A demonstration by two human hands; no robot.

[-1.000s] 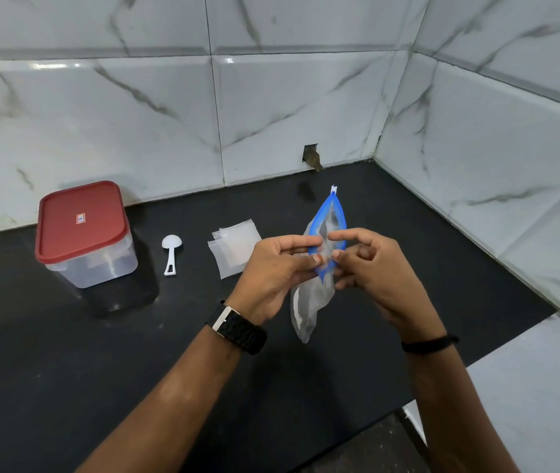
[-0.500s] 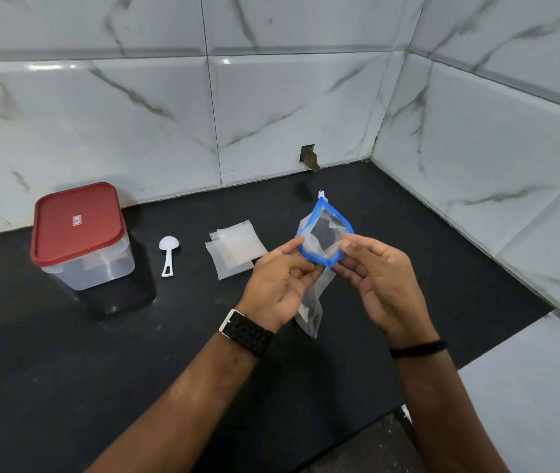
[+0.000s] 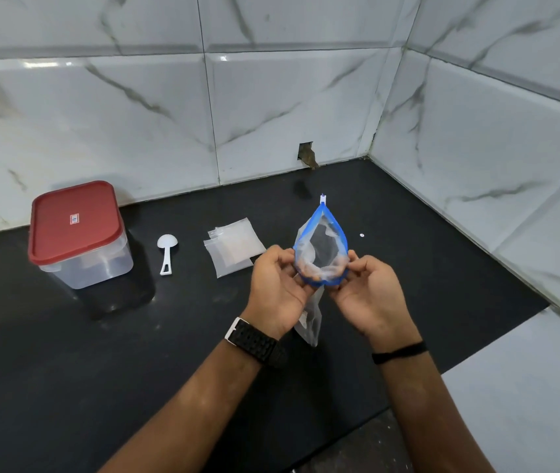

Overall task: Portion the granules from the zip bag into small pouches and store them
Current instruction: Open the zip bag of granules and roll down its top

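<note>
While held between both grips, zip bag [image 3: 321,247] mouth spread, left hand [image 3: 277,290] and right hand [image 3: 369,297] pinching opposite rims

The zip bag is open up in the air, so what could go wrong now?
The zip bag is held mouth-open above the black counter by the left hand and right hand; if it tips, granules may spill. The spoon and pouches lie apart, so freeing a hand might let the mouth sag.
</note>
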